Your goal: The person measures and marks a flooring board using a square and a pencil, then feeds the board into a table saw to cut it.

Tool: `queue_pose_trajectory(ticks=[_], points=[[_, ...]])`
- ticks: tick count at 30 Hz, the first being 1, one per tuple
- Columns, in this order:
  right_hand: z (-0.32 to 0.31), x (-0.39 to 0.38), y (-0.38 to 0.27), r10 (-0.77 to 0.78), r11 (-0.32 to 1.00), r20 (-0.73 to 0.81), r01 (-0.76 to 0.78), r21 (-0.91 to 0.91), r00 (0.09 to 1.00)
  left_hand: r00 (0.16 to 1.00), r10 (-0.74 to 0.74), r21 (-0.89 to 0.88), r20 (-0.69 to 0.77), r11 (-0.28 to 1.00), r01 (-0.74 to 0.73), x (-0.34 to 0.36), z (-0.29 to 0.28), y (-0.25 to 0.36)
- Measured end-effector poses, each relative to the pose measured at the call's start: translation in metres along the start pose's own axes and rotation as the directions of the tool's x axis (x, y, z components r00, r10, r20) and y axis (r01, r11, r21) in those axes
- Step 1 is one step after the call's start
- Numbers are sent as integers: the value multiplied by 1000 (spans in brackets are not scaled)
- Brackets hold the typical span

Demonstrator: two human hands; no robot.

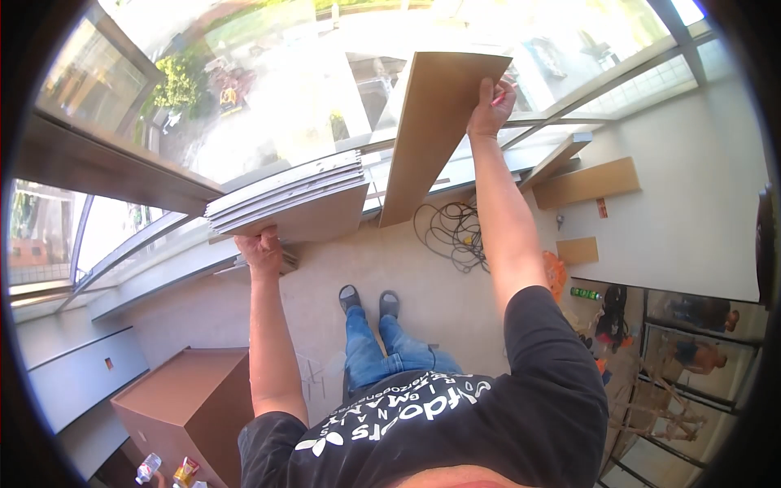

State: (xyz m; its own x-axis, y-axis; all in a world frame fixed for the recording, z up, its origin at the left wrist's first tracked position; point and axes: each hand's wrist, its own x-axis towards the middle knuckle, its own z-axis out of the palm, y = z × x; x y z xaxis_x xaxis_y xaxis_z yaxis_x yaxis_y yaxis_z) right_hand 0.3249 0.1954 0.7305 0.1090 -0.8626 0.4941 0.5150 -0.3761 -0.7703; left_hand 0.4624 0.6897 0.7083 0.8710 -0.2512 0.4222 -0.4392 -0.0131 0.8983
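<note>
My right hand (pixel 493 107) is raised at the upper right, its fingers closed on the edge of a long brown panel (pixel 443 130) that stands tilted before the windows. Something small and pinkish red shows at those fingers, too small to name. To the left, a stack of brown panels with pale edges (pixel 285 195) leans by the window sill. My left hand (pixel 261 249) is closed at the near lower edge of this stack, fingers curled against the front panel (pixel 325 215). Part of the left fingers is hidden by the panel.
Coiled black cable (pixel 455 236) lies on the floor beyond my feet. A brown cabinet box (pixel 183 394) stands at lower left, with a bottle (pixel 149 468) near it. On the right are a large pale panel (pixel 691 203), loose brown boards (pixel 590 184) and a green bottle (pixel 586 294).
</note>
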Motion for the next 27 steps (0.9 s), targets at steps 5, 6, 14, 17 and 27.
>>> queue_pose_trajectory(ticks=[5,6,14,17,27], points=[[2,-10,-12,-119,957,-14,111,-268,993,994,-48,-125,94,990,59,-4,-3,2],[-19,-4,-11,-174,897,-10,154,-414,985,994,-14,-93,111,995,24,-2,3,4],[21,-135,-117,-120,878,537,341,-335,835,992,-37,-53,123,998,44,2,-4,42],[50,-184,-149,90,905,755,264,-335,649,987,66,149,148,985,-89,7,-14,30],[84,-207,-139,182,903,876,276,-328,447,990,16,110,137,993,-32,9,-7,39]])
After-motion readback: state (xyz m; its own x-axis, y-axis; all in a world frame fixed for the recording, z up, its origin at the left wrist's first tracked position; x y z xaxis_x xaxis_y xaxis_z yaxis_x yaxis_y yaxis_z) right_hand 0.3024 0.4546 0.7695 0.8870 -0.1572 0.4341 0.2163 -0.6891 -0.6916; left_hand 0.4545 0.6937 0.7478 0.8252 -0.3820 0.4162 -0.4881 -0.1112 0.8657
